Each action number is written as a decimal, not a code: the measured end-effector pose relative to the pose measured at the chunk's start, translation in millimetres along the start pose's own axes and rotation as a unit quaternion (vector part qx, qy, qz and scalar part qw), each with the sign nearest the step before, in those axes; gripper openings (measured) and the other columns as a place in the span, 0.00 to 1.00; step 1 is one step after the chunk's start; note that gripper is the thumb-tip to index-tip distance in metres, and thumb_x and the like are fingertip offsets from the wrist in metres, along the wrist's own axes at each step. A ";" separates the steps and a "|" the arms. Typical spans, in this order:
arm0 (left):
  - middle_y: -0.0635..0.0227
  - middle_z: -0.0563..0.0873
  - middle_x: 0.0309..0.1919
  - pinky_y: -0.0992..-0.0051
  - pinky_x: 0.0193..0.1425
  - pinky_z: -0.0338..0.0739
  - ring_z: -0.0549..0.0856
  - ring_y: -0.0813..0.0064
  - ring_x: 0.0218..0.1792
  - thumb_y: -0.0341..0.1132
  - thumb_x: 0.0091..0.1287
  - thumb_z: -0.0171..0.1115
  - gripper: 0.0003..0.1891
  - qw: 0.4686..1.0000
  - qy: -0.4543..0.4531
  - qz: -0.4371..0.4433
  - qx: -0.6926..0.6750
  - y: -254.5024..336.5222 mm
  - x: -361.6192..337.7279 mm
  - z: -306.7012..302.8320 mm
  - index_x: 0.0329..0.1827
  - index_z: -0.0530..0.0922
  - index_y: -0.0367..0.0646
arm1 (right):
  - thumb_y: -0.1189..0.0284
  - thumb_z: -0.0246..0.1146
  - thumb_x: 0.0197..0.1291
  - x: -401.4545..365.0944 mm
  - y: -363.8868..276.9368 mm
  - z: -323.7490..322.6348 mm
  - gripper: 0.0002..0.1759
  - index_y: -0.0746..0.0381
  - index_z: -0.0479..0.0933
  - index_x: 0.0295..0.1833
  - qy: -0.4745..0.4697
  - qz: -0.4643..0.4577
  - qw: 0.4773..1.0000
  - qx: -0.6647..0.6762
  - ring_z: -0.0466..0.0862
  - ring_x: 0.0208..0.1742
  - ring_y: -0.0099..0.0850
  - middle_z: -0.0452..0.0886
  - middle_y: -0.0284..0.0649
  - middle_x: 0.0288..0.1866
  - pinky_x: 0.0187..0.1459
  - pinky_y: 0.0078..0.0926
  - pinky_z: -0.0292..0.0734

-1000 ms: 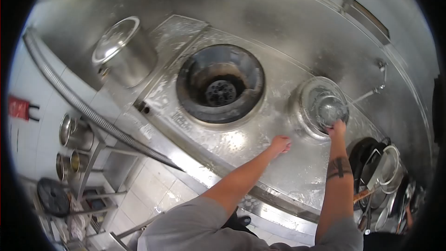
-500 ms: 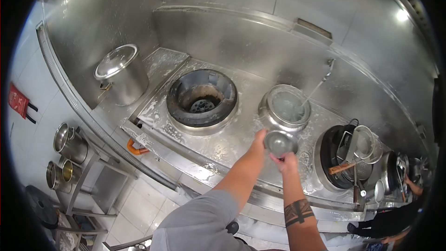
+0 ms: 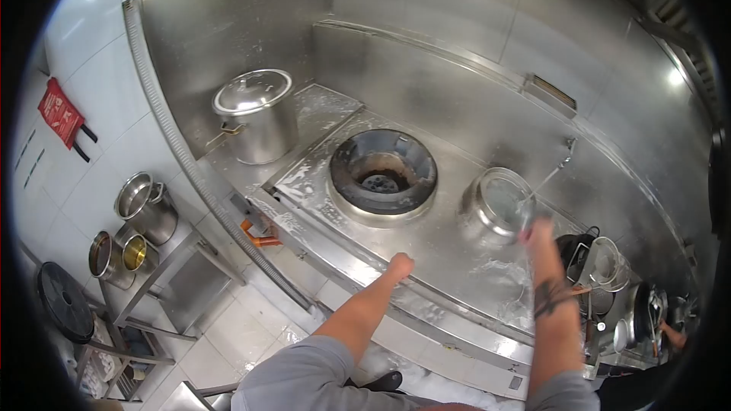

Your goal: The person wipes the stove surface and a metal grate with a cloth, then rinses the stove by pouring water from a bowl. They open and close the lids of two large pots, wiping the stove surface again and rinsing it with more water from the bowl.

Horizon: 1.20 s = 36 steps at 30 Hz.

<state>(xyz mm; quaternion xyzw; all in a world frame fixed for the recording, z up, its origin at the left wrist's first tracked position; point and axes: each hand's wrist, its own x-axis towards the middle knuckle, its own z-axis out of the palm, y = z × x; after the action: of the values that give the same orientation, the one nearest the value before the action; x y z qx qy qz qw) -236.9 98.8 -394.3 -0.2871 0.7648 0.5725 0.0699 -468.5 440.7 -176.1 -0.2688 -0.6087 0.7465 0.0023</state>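
Water [image 3: 504, 196] stands in a round steel pot [image 3: 483, 217] on the worktop [image 3: 445, 247], and a thin stream [image 3: 543, 184] slants into it from the wall tap [image 3: 566, 158]; the pot seems placed there to sit within the tap's reach. The right hand [image 3: 537, 233] is at the pot's near right side, its fingers smeared by motion, so I cannot tell whether it grips anything or touches the rim. The left hand [image 3: 401, 265] is curled into a loose fist over the worktop's front edge, nothing visible in it, perhaps held out for balance. Left of the pot is the burner ring [image 3: 384, 198], and beyond that a tall stockpot [image 3: 268, 135] stands upright under its lid [image 3: 253, 90], which hides the contents. On a low metal stand [image 3: 158, 280], three smaller containers sit close together, probably to be handy: one holds yellow liquid [image 3: 135, 252], another something dark [image 3: 100, 257], and what the largest [image 3: 155, 217] holds is unclear. Strainers [image 3: 605, 261] lie over dark pans at the right, and farther off another person's hand [image 3: 673, 336] shows.
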 end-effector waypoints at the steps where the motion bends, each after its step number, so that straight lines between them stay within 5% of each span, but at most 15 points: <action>1: 0.46 0.88 0.28 0.57 0.30 0.82 0.88 0.53 0.23 0.33 0.66 0.59 0.12 0.999 -0.003 0.039 -0.017 8.2 -15.1 -17.7 0.40 0.85 0.32 | 0.71 0.56 0.69 -34.4 -74.5 53.7 0.07 0.60 0.71 0.49 -0.033 -0.220 0.970 -0.095 0.79 0.31 0.41 0.75 0.50 0.40 0.23 0.43 0.78; 3: 0.48 0.88 0.29 0.56 0.30 0.82 0.88 0.53 0.24 0.35 0.67 0.60 0.13 0.997 -0.003 0.073 -0.033 8.4 -27.5 -46.6 0.41 0.85 0.32 | 0.72 0.57 0.68 28.1 -221.5 129.3 0.13 0.63 0.65 0.54 -0.076 -0.262 0.933 -0.234 0.80 0.29 0.40 0.77 0.50 0.42 0.22 0.46 0.83; 4: 0.48 0.89 0.30 0.55 0.35 0.83 0.89 0.53 0.28 0.37 0.67 0.60 0.14 0.996 -0.006 0.088 -0.020 3.2 -25.9 -59.9 0.41 0.85 0.33 | 0.73 0.56 0.67 -22.5 -269.8 154.5 0.18 0.65 0.64 0.60 -0.070 -0.311 0.903 -0.287 0.83 0.33 0.41 0.79 0.50 0.43 0.24 0.45 0.85; 5: 0.49 0.89 0.31 0.54 0.40 0.85 0.90 0.54 0.32 0.39 0.67 0.60 0.15 0.995 -0.011 0.104 -0.007 -4.2 -23.4 -70.3 0.42 0.86 0.33 | 0.75 0.55 0.66 -145.1 -271.4 174.0 0.23 0.65 0.63 0.67 0.066 -0.369 0.910 -0.177 0.87 0.35 0.43 0.80 0.52 0.47 0.24 0.43 0.86; 9: 0.48 0.90 0.45 0.55 0.57 0.83 0.89 0.54 0.50 0.40 0.67 0.59 0.17 0.990 0.019 0.099 0.100 -42.9 -13.9 -98.1 0.51 0.86 0.39 | 0.77 0.54 0.66 -191.6 -225.5 168.5 0.34 0.61 0.55 0.77 0.131 -0.392 0.870 -0.268 0.89 0.40 0.52 0.78 0.61 0.56 0.26 0.44 0.87; 11: 0.47 0.77 0.71 0.47 0.73 0.72 0.75 0.50 0.73 0.39 0.67 0.58 0.24 0.941 -0.024 0.088 0.326 -77.6 -5.6 -95.3 0.66 0.81 0.46 | 0.75 0.53 0.68 -153.7 -170.7 144.6 0.36 0.58 0.51 0.79 0.086 -0.331 0.890 -0.303 0.89 0.44 0.58 0.74 0.65 0.63 0.29 0.46 0.89; 12: 0.47 0.77 0.71 0.47 0.73 0.72 0.75 0.50 0.73 0.39 0.67 0.58 0.24 0.942 -0.020 0.086 0.323 -73.0 -25.5 -98.8 0.66 0.81 0.46 | 0.76 0.54 0.69 -125.0 -132.2 125.9 0.39 0.49 0.50 0.82 0.101 -0.294 0.901 -0.303 0.85 0.53 0.58 0.72 0.61 0.67 0.33 0.48 0.90; 14: 0.54 0.53 0.85 0.35 0.80 0.55 0.53 0.44 0.84 0.38 0.70 0.52 0.33 0.892 -0.059 0.070 0.443 -52.4 -79.3 -110.5 0.81 0.67 0.54 | 0.78 0.55 0.69 -112.4 -72.0 105.7 0.44 0.36 0.50 0.84 0.128 -0.226 0.915 -0.310 0.82 0.61 0.58 0.69 0.57 0.73 0.36 0.49 0.91; 19: 0.44 0.40 0.86 0.32 0.82 0.39 0.39 0.35 0.85 0.39 0.76 0.42 0.37 0.898 -0.033 0.000 0.440 -76.8 -87.7 -68.8 0.89 0.46 0.59 | 0.79 0.56 0.66 -34.5 -0.5 58.2 0.44 0.46 0.49 0.84 0.095 -0.181 0.925 -0.321 0.86 0.52 0.59 0.74 0.61 0.66 0.34 0.52 0.91; 22: 0.28 0.40 0.83 0.32 0.81 0.41 0.40 0.25 0.82 0.52 0.77 0.55 0.43 0.878 -0.023 0.017 0.477 -75.4 -84.9 -64.0 0.89 0.44 0.56 | 0.78 0.55 0.66 160.3 57.7 24.4 0.43 0.50 0.48 0.84 0.058 -0.354 0.814 -0.458 0.87 0.48 0.63 0.75 0.67 0.62 0.36 0.51 0.91; 25: 0.27 0.41 0.82 0.32 0.81 0.44 0.40 0.24 0.82 0.57 0.72 0.64 0.50 0.877 -0.034 0.005 0.479 -68.2 -84.5 -65.2 0.89 0.43 0.55 | 0.77 0.54 0.67 97.4 41.9 54.5 0.44 0.50 0.46 0.86 0.002 -0.301 0.845 -0.442 0.84 0.55 0.65 0.69 0.73 0.67 0.49 0.50 0.88; 27: 0.28 0.40 0.82 0.31 0.80 0.46 0.40 0.24 0.82 0.57 0.70 0.66 0.52 0.875 -0.021 -0.010 0.483 -70.1 -80.0 -63.9 0.89 0.42 0.57 | 0.77 0.58 0.65 113.4 53.2 64.4 0.46 0.52 0.45 0.86 0.064 -0.340 0.789 -0.508 0.77 0.67 0.64 0.60 0.71 0.76 0.66 0.52 0.77; 30: 0.28 0.38 0.82 0.31 0.80 0.46 0.39 0.24 0.82 0.59 0.68 0.67 0.53 0.878 -0.035 -0.005 0.478 -63.3 -81.9 -62.7 0.89 0.41 0.61 | 0.77 0.54 0.70 155.0 63.3 69.6 0.43 0.50 0.44 0.86 0.074 -0.333 0.742 -0.577 0.75 0.70 0.64 0.59 0.72 0.76 0.69 0.52 0.73; 35: 0.24 0.38 0.81 0.36 0.82 0.45 0.39 0.25 0.82 0.55 0.71 0.64 0.51 0.868 -0.055 -0.009 0.494 -50.5 -86.0 -64.4 0.89 0.40 0.59 | 0.78 0.55 0.69 212.9 85.6 91.9 0.41 0.51 0.48 0.85 0.061 -0.315 0.776 -0.543 0.79 0.63 0.60 0.65 0.62 0.71 0.61 0.52 0.81; 36: 0.24 0.38 0.81 0.36 0.82 0.45 0.40 0.25 0.82 0.56 0.71 0.64 0.51 0.866 -0.054 -0.013 0.496 -49.8 -85.4 -63.8 0.89 0.40 0.58 | 0.76 0.55 0.71 221.6 87.9 99.5 0.34 0.55 0.54 0.81 0.033 -0.189 0.911 -0.365 0.80 0.60 0.57 0.69 0.59 0.68 0.56 0.50 0.84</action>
<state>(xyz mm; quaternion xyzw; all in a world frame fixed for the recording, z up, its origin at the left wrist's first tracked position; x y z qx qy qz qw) -126.4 62.1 -377.3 -0.1927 0.9393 0.1312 0.2518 -669.9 400.9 -333.0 -0.1553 -0.8777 0.4484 0.0658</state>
